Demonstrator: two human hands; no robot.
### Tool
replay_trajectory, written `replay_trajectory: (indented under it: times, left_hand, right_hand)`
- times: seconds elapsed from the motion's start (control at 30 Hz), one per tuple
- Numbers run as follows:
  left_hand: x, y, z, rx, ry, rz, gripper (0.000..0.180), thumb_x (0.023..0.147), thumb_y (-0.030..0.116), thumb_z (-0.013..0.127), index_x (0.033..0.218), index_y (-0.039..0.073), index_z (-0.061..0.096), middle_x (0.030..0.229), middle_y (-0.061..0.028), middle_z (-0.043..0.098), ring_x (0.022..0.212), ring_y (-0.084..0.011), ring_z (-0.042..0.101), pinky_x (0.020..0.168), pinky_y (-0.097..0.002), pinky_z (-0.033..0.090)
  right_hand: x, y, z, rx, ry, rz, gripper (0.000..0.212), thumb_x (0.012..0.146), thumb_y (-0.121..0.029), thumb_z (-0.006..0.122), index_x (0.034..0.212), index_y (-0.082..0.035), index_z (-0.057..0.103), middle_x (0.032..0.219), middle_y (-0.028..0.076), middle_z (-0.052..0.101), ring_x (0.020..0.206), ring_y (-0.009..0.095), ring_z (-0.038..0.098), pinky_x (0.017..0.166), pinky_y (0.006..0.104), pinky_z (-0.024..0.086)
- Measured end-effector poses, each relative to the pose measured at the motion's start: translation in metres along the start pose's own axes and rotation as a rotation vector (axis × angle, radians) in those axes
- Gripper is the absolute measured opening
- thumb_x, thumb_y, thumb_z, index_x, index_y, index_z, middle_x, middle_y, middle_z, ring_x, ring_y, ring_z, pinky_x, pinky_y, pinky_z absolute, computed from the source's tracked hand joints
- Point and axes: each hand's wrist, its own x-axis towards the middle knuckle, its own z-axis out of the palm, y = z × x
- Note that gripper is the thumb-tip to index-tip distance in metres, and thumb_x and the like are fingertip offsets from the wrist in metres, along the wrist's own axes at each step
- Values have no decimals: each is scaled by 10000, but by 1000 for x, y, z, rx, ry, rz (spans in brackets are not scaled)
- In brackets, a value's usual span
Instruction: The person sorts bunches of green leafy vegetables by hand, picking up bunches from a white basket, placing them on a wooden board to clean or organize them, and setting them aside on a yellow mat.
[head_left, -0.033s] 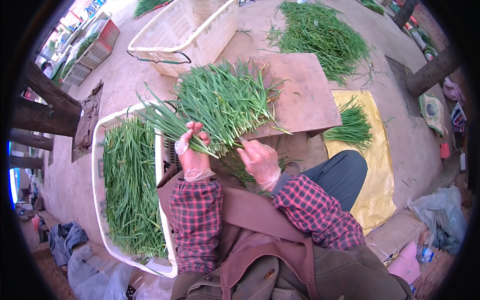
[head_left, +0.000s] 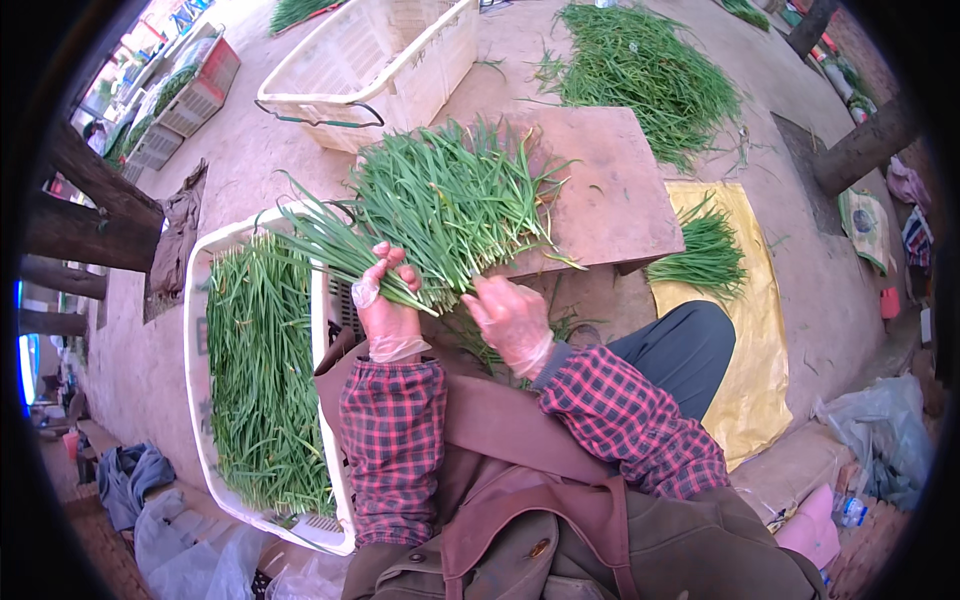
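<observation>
A bunch of garlic chives (head_left: 340, 255) lies across my left hand (head_left: 388, 305), whose fingers are closed round its pale stem ends. The leaves slant up and left over the rim of a white crate (head_left: 195, 350). My right hand (head_left: 512, 322) has thumb and fingers pinched at the stem ends along the near edge of a chive pile (head_left: 450, 195); the fingertips are partly hidden. That pile spreads over a low reddish board (head_left: 620, 190) in front of me. Both hands wear thin clear gloves. Chives laid in rows (head_left: 265, 380) fill the white crate at my left.
Another white crate (head_left: 415, 85) with a wire handle stands beyond the board. A large chive heap (head_left: 640, 75) lies on the floor at far right. A smaller bunch (head_left: 705, 255) rests on a yellow sack (head_left: 750, 370) at right. Wooden posts (head_left: 95, 220) stand at left.
My right hand has shifted slightly left, closer to my left hand, at the stem ends of the pile. My left hand and its bunch stay nearly still.
</observation>
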Motion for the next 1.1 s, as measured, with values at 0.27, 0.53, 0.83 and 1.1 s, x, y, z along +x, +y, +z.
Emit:
replay_trajectory:
  times: [0.27, 0.53, 0.83, 1.1]
  left_hand:
    - [0, -3, -5, 96, 139, -2, 232, 889, 133, 609, 1107, 65, 570, 794, 3, 531, 513, -106, 427, 459, -252, 303]
    - [-9, -15, 7, 318, 204, -173, 189, 912, 206, 685, 1029, 73, 619, 582, 83, 309, 457, -69, 305, 435, -248, 238]
    - [-8, -30, 6, 372, 180, -470, 436, 943, 460, 650, 985, 30, 591, 618, 33, 411, 492, -99, 409, 451, -263, 317]
    - [-10, -37, 3, 389, 83, -388, 263, 872, 255, 735, 786, 57, 584, 650, -11, 529, 515, -119, 503, 446, -266, 364]
  right_hand:
    - [23, 29, 59, 11, -120, 268, 173, 845, -248, 697, 803, -80, 681, 630, 141, 623, 611, 305, 650, 548, 399, 509]
    - [37, 44, -1, 986, -87, 719, 176, 901, -164, 701, 810, -16, 673, 623, -28, 572, 569, 52, 506, 509, 249, 390]
    - [21, 15, 9, 721, 36, 492, 105, 892, -107, 676, 846, -14, 667, 646, 28, 617, 570, 91, 578, 525, 285, 443]
    - [15, -2, 8, 1085, -165, 563, 76, 934, -38, 630, 950, 33, 609, 821, 98, 717, 725, 136, 692, 634, 255, 528]
